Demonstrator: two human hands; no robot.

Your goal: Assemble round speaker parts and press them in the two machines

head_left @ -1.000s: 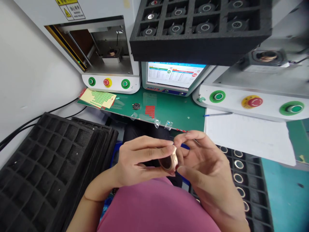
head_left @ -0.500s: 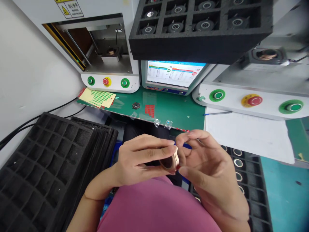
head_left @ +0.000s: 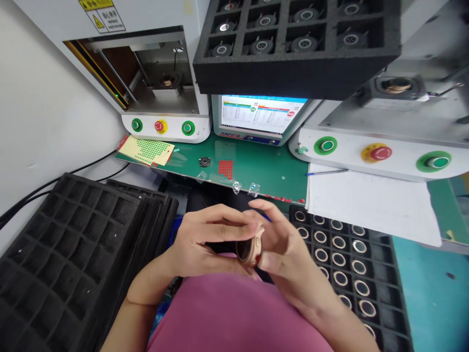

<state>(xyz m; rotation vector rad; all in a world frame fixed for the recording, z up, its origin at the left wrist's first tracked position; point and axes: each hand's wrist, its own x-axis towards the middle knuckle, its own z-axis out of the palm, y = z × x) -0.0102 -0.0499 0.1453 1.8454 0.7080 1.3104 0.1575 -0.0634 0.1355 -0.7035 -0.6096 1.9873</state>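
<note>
Both hands meet in front of the green mat (head_left: 267, 171): the left hand (head_left: 198, 242) pinches a small rose-gold round case (head_left: 249, 250) on edge, dark face turned leftward, while the right hand (head_left: 284, 249) pinches its rim. Right of them, a black foam tray (head_left: 388, 293) holds ringed parts, one per pocket; left, stacked foam trays (head_left: 73, 254) show vacant pockets.

Rose-gold ring (head_left: 252, 250), black foam tray (head_left: 351, 264)
</note>
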